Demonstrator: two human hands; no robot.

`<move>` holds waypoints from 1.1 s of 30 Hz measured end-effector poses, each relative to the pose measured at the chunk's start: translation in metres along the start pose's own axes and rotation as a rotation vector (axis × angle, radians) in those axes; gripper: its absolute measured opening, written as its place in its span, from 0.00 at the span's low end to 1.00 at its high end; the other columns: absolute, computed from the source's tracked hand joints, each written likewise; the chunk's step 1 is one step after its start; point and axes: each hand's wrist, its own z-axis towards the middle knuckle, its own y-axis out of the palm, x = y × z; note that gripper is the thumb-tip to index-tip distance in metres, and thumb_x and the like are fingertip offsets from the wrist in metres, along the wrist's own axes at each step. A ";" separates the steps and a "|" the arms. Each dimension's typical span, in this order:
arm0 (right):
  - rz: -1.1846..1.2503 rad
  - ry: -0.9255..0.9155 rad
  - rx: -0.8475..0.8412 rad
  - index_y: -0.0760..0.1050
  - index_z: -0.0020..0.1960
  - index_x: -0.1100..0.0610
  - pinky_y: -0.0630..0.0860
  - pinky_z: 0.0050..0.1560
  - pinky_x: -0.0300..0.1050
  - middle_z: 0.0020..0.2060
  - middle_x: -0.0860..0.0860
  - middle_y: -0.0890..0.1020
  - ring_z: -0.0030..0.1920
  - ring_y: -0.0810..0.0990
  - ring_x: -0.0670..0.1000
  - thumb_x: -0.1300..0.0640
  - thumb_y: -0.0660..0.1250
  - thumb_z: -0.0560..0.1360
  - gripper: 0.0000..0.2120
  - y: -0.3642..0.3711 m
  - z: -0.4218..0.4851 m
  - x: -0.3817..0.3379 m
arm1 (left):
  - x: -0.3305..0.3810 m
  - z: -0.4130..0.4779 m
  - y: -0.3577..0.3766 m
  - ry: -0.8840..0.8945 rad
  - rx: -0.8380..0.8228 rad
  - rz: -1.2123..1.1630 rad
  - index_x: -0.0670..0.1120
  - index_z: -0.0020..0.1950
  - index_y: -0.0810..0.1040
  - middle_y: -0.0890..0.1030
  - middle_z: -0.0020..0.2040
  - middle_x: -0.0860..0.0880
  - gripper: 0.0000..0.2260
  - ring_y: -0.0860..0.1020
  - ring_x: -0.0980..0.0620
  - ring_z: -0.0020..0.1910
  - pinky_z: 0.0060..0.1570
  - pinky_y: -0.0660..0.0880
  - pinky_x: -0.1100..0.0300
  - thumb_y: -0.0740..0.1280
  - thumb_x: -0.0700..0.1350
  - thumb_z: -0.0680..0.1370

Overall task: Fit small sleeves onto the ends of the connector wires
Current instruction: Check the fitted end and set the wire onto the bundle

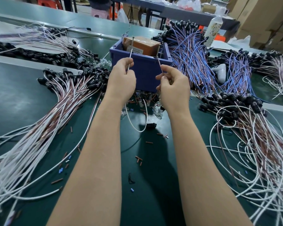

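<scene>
My left hand (pixel 123 79) pinches a white wire (pixel 130 55) whose end points up in front of the blue bin. My right hand (pixel 173 86) pinches a brown wire (pixel 159 65) that also rises toward the bin's rim. Below the hands the white wire hangs in a loop (pixel 135 123), down toward a black connector (pixel 151 125) on the green mat. Small brown sleeves (pixel 138 159) and a few blue ones (pixel 61 169) lie scattered on the mat. I cannot tell whether a sleeve sits on either wire end.
A blue plastic bin (pixel 145 69) with an orange box (pixel 141 45) inside stands just beyond the hands. Bundles of white-and-brown wires (pixel 44 128) lie left and right (pixel 260 152), blue-and-brown ones (pixel 189 53) behind. A white bottle (pixel 213 30) stands at the back right.
</scene>
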 end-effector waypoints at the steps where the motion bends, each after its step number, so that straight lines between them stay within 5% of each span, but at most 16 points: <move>1: 0.002 0.000 0.000 0.75 0.63 0.59 0.79 0.48 0.50 0.43 0.50 0.80 0.35 0.76 0.47 0.67 0.56 0.78 0.16 0.000 0.000 0.000 | 0.000 0.000 0.000 -0.003 0.001 -0.001 0.42 0.69 0.68 0.73 0.66 0.47 0.19 0.73 0.43 0.65 0.66 0.69 0.49 0.52 0.34 0.79; 33: 0.084 -0.007 0.064 0.73 0.65 0.58 0.79 0.51 0.51 0.42 0.47 0.77 0.34 0.78 0.43 0.68 0.55 0.78 0.18 0.004 0.001 0.000 | -0.001 0.002 -0.001 -0.014 0.152 -0.083 0.43 0.63 0.72 0.76 0.56 0.51 0.15 0.77 0.45 0.58 0.58 0.74 0.56 0.55 0.36 0.78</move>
